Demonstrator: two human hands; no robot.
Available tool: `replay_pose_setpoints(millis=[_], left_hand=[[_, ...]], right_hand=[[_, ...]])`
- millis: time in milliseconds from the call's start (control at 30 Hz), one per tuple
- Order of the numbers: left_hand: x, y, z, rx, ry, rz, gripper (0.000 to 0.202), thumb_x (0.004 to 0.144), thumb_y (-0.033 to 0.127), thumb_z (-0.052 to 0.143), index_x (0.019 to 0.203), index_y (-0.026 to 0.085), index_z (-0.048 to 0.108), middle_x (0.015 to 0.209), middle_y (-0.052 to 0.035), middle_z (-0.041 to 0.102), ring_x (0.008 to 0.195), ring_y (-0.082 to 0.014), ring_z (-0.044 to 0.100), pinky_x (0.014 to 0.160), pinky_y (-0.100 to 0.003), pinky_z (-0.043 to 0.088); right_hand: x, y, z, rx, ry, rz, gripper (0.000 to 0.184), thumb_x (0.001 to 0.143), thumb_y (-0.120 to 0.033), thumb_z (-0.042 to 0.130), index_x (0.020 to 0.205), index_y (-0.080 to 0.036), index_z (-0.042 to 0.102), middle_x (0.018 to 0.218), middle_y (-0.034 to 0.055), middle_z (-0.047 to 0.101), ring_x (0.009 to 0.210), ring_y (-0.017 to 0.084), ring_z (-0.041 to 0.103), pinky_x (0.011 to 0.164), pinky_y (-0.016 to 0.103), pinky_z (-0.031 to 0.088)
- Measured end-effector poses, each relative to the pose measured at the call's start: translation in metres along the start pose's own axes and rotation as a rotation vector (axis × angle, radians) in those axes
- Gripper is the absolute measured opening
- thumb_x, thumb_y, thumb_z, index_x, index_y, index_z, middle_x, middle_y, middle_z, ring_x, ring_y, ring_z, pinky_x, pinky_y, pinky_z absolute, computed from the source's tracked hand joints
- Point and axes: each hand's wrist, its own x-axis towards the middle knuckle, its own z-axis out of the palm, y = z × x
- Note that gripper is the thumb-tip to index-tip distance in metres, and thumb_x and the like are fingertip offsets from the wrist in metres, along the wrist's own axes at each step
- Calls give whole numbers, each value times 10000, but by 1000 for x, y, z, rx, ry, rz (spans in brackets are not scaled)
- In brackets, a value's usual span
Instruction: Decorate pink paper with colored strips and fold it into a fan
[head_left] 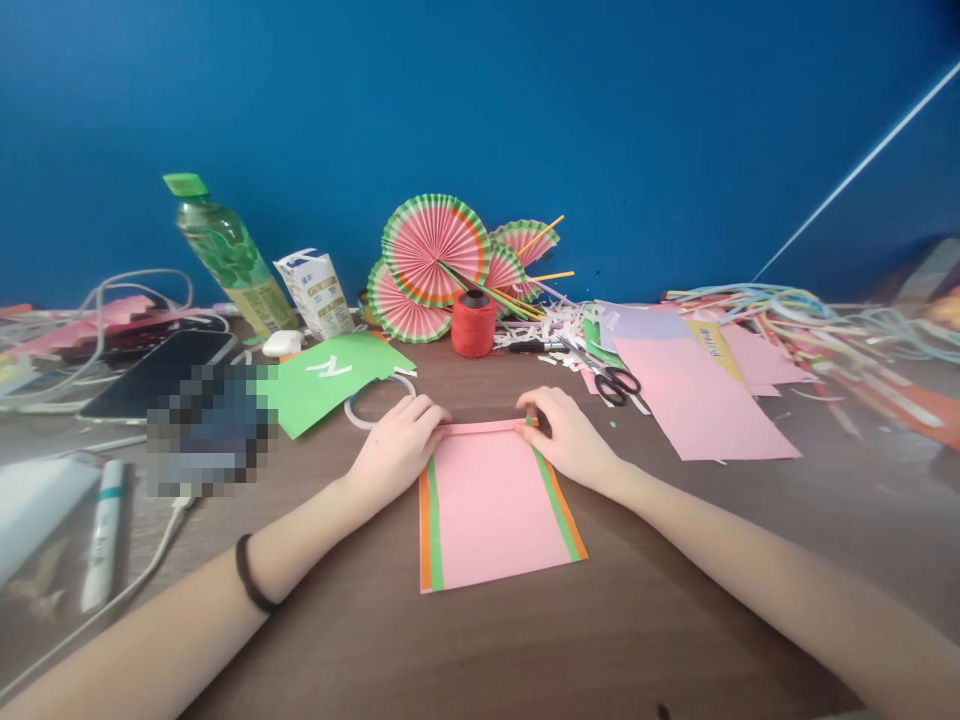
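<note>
A pink sheet of paper [495, 510] with green and orange strips along both sides lies on the table before me. Its far edge is folded over in a narrow band. My left hand [397, 445] pinches the far left corner of the sheet, fingers curled round the fold. At the far right corner my right hand [566, 435] grips the same fold between thumb and fingers. The near part of the sheet lies flat, its near edge at a slight slant.
Behind the sheet stand a red thread spool [473, 325] and pleated paper fans [435, 250]. Black-handled scissors [617, 385] and pink sheets [697, 400] lie right. Left are green paper [330, 375], a tilted bottle [232, 255], a carton [315, 295], a phone [157, 375] and a marker [103, 535].
</note>
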Motion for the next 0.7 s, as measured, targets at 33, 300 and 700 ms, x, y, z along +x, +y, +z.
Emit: replay_pose_setpoints(millis=[33,300,700], left_hand=[[0,0,0,-2,1,12,209,892,233,391,880,135,575,859,-59,584,774,-174,484,743,-298,412],[3,3,-5,95,-5,15,230,887,243,371,808,156,568,852,-69,566,772,-195,467,723,-324,395],[-3,-1,-6,-310,266,-216,100,866,273,437,881,200,504,820,4,642,706,-118,614,617,-211,464]], right_hand=[[0,0,0,10,-4,-13,143,820,-191,490,951,-162,542,794,31,515,784,175,471,738,307,372],[-1,1,-1,5,65,-109,141,839,-181,489,819,-163,628,814,49,550,790,162,493,741,293,396],[0,4,-3,29,457,-279,133,848,-149,471,846,-202,593,850,53,616,803,146,596,716,262,471]])
